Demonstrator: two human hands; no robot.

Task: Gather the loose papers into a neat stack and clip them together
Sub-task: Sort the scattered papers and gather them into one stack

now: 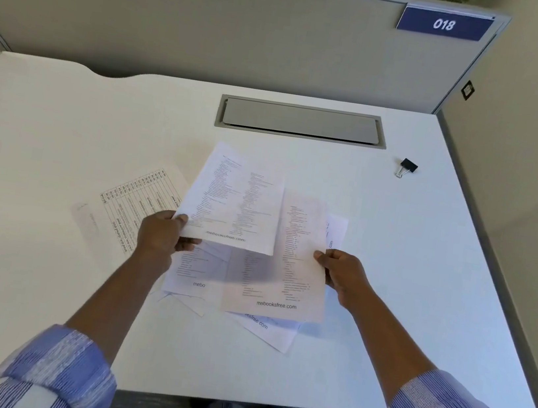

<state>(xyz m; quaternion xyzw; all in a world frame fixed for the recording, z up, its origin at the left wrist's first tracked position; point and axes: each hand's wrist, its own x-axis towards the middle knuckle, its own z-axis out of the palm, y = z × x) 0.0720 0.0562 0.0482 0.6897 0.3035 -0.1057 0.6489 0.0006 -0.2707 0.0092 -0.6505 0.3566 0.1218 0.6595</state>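
My left hand (163, 235) pinches the near corner of a thin white printed paper sheet (233, 202), which is lifted and skewed. My right hand (342, 273) pinches the right edge of a second printed sheet (287, 261) on top of the fanned pile of white papers (263, 331) at the middle of the white desk (64, 126). A sheet with a printed table (143, 200) lies at 9 o'clock of the pile. The small black binder clip (407, 168) lies well apart at 2 o'clock. I judge the sheets light, floppy and slippery against each other, so I'd hold opposite edges and tap them square
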